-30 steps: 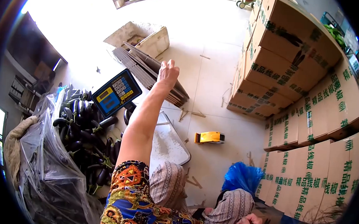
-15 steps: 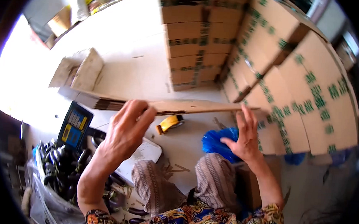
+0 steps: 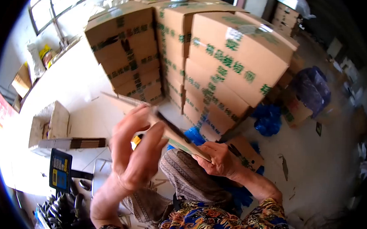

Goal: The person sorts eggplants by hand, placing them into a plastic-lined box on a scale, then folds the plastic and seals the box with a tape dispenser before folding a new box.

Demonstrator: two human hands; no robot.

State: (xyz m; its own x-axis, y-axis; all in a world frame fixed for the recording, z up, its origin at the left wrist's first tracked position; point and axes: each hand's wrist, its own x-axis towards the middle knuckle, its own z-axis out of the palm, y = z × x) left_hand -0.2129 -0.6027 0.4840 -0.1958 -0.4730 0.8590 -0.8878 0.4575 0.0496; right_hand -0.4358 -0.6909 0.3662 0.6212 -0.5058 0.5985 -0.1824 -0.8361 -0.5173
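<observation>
A flattened cardboard box (image 3: 174, 139) is held up at a slant in front of my knees, its thin edge turned towards me. My right hand (image 3: 217, 158) pinches its near right end, the thumb beneath the edge. My left hand (image 3: 134, 149) is curled over its left part, with blurred fingertips partly hidden against the board. More folded cardboard (image 3: 76, 143) rests to the left on the floor, beside an open worn box (image 3: 61, 118). A yellow thing (image 3: 137, 141) shows partly behind my left hand.
Tall stacks of taped cartons (image 3: 236, 55) with green print stand ahead. A scale display (image 3: 60, 170) rises at left above a heap of eggplants (image 3: 58, 211). Blue plastic bags (image 3: 268, 119) and a purple bag (image 3: 313, 90) lie to the right.
My view has turned to the right. The flattened box has gone from nearly level to slanted and closer to me, and my right hand has closed on its end.
</observation>
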